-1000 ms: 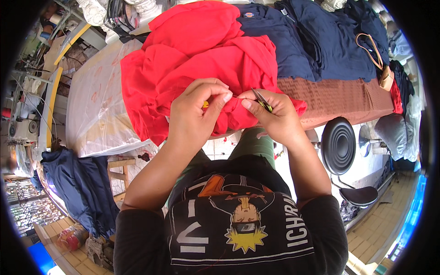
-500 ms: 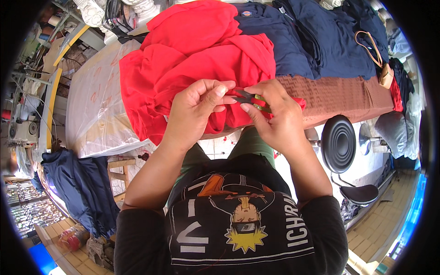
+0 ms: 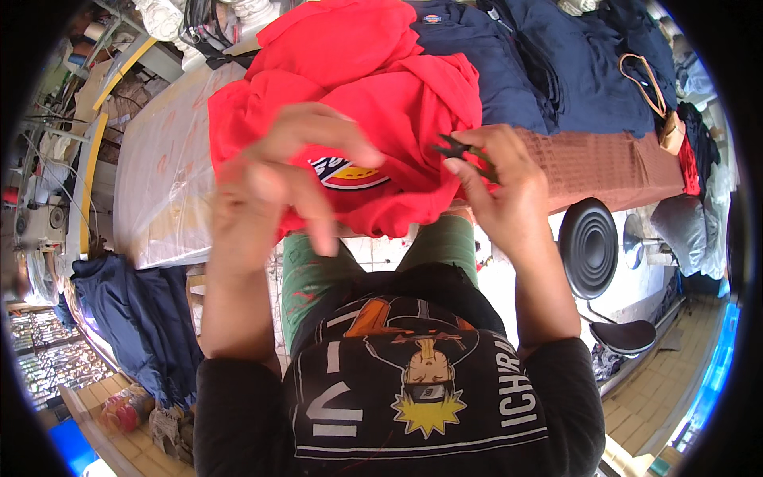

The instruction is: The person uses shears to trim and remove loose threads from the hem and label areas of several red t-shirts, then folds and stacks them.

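The grip of the right hand [image 3: 509, 191] is closed, thumb against fingers, around one pair of small snips [image 3: 455, 148]; the grip of the left hand [image 3: 266, 179] is empty, its fingers spread and curved above the red cloth [image 3: 381, 111]. The snips are held over the cloth's right side, blades pointing left and slightly away from the person, the long axis sloping from upper left to lower right; the two blade tips appear slightly parted. The handles are largely covered by the right hand, and the left hand is blurred by motion. One printed emblem [image 3: 358, 176] on the cloth is partly hidden behind the left fingers. The single red heap lies on the table [image 3: 604, 171], beside navy garments [image 3: 588, 79] whose overlapping folds prevent a sure count. One round black seat [image 3: 588, 249] stands at right.
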{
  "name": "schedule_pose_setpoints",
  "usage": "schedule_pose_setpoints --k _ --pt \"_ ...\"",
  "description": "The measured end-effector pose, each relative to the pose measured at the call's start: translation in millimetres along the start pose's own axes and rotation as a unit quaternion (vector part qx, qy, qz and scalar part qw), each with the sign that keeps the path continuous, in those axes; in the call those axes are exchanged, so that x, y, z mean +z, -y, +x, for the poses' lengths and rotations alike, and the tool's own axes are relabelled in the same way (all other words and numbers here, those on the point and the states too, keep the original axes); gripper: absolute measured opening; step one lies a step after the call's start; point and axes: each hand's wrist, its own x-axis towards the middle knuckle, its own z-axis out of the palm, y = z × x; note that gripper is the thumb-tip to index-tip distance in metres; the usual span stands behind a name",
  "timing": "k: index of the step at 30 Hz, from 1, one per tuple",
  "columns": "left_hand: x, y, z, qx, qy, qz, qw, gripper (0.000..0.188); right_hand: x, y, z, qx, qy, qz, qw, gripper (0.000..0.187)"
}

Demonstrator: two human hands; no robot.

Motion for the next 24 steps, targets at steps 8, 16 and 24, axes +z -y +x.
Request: schedule_pose_setpoints --k 8,16,24 --pt "-53.3 -28.6 -46.1 -0.162 -0.211 0.127 0.956 0.027 -16.7 -11.5 -14.5 0.136 0.207 0.009 0.969 0.048" --pt "-19.2 11.1 -53.6 -0.278 -0.005 0.477 0.834 0.039 25.0 -49.5 -33.2 0.120 0.298 -0.153 0.935 0.030" --pt "15.1 47.3 0.2 -0.203 -0.153 0.398 0.881 0.019 -96.9 -88.9 92.5 0.019 -0.010 -0.277 0.960 0.025"
